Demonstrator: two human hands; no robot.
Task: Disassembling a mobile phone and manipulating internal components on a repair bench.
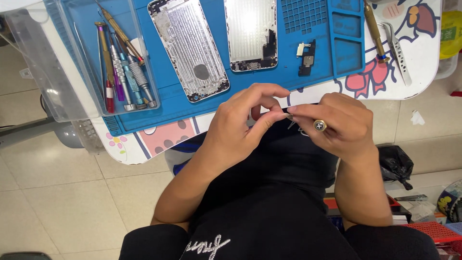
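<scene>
A: Both hands up off the blue repair mat (pixel 269 82), held together just below its near edge, over the lap; left hand (pixel 240 125) has thumb and forefinger pinched shut on a tiny metal part (pixel 290 116); too small to say what kind.

B: And the right?

A: Right hand (pixel 337 126) is closed round a screwdriver (pixel 319 125); only its round end cap shows, pointing at the camera; the tip seems to meet the part where the two hands touch, though the fingers hide the contact itself.

B: Advice for doing this well?

A: My judgement only; keep the heels of the hands braced against each other so the tip cannot skate; turn the driver with the fingertips, not the wrist; light pressure, since a part this small would fly if the pinch slips; working over the mat rather than the lap would catch a drop.

B: What lies on the mat?

A: Two opened phone shells, one (pixel 190 48) at mat centre, the other (pixel 251 33) just right of it; a small black component (pixel 306 58) further right; clear tray of screwdrivers (pixel 122 62) on the mat's left end; a brass-handled driver (pixel 373 29) and tweezers (pixel 399 50) off its right edge, on the patterned table cover (pixel 423 62).
</scene>
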